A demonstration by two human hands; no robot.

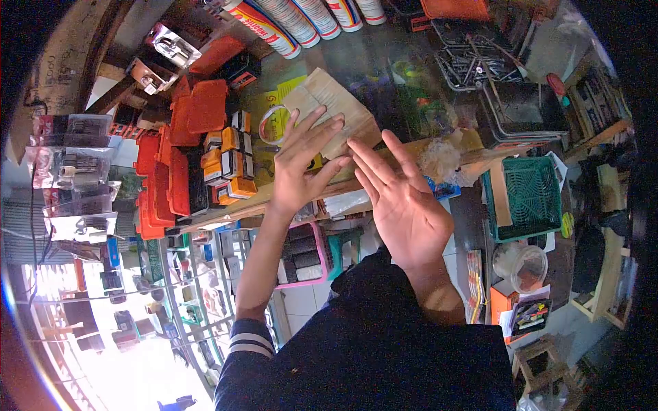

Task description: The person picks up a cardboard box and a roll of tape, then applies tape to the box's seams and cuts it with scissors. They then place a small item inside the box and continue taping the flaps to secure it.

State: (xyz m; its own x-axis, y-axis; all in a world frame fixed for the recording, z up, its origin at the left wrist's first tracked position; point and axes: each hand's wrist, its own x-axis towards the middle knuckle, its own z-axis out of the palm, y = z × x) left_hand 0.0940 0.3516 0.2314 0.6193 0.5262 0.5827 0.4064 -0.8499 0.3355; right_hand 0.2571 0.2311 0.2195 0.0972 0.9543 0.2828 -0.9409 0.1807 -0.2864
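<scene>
Two hands are meeting at the brown paper packet (pixel 337 103) by the near edge of the bench (pixel 384 61): your left hand (pixel 301 171) is pressing it, your right hand (pixel 410 211) hovering, all fingers (pixel 321 129) spread; smoothing seems unfinished.

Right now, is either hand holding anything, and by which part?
Nothing is gripped. The left hand lies flat, fingers spread, on the near end of the brown paper bag; the right hand is open, palm showing.
</scene>
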